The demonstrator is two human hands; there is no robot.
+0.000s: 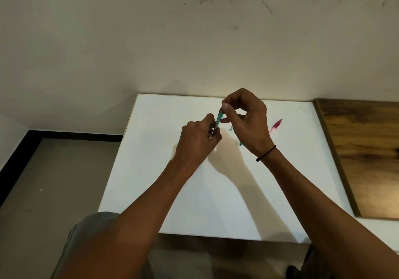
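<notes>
Pinching a translucent teal plastic pen barrel (218,121), the left hand (198,142) hides its tip. The right hand (248,123) pinches the top.

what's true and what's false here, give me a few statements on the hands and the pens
The left hand and right hand both hold the teal pen. True.
The pink pen is in the left hand. False: it lies on the white table, to the right of the right hand.
A black band circles the right wrist. True.
The wooden board lies under the hands. False: it sits off to the right, away from both hands.
</notes>
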